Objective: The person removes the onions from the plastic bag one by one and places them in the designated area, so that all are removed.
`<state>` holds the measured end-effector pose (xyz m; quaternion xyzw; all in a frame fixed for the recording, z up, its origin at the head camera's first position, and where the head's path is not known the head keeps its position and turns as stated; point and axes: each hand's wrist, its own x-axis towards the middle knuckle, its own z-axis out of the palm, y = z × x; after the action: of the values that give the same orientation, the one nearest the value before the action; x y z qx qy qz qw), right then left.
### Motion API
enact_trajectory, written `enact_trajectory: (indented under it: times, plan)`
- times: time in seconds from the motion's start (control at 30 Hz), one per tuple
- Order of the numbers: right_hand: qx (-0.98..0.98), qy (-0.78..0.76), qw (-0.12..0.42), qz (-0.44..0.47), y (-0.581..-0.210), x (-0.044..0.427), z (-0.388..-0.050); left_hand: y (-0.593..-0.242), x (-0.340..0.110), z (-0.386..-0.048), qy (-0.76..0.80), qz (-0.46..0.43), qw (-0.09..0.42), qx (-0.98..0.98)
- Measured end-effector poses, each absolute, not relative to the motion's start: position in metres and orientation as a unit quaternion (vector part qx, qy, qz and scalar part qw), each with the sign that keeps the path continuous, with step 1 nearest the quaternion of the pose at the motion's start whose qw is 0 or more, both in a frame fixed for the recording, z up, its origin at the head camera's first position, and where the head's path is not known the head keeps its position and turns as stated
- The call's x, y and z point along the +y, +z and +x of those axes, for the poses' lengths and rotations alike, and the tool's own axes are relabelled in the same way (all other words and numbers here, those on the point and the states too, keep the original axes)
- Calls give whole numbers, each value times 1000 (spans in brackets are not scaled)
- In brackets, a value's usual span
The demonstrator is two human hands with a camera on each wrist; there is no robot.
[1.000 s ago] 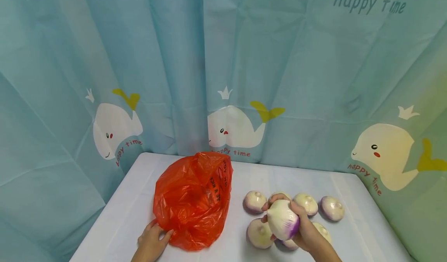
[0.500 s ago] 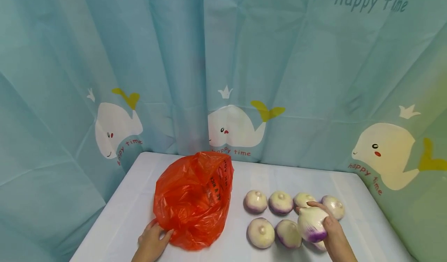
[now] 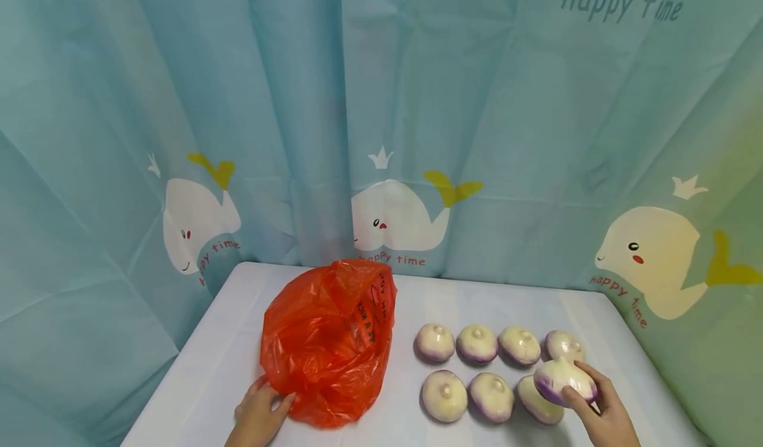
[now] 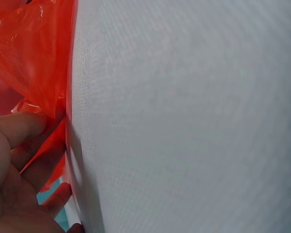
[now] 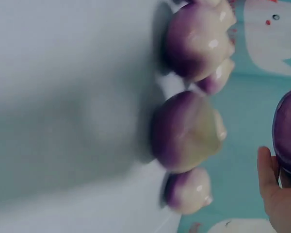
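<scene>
At the left of the table stands a red plastic bag (image 3: 324, 347), its mouth gaping toward me. My left hand (image 3: 259, 412) pinches the bag's near left edge, thumb and fingers on the film in the left wrist view. A white and purple turnip (image 3: 563, 379) is held up by my right hand (image 3: 605, 407), above the right end of the front row. Its purple base (image 5: 290, 131) shows in the right wrist view, cut by the frame edge. Below and behind it, more turnips (image 3: 491, 397) sit in two rows, pale tips up.
The table (image 3: 411, 301) has a white cover. A blue curtain (image 3: 524, 136) printed with whales hangs behind it and along both sides. The turnip rows lie to the right of the bag, with a strip of bare cover between them.
My right hand has moved right with its turnip, from over the middle of the rows to their right end, uncovering the turnips there. My left hand and the bag stay put.
</scene>
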<state>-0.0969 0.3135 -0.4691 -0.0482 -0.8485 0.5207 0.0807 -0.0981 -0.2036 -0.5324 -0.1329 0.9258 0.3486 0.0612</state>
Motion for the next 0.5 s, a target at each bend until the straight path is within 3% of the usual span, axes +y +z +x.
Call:
enact_trajectory:
  times: [0.1,0.23,0.5]
  plan:
    - [-865,484,60,-116,-471,323,-94,-533,-204,-98,348,-142,66,924]
    - [-864,463,73,-182,-477,334,-93,-533,-204,-97,344,-141,60,926]
    - [-851,489,123,-146,-496,361,-101,-533,-203,-96,346,-138,54,927]
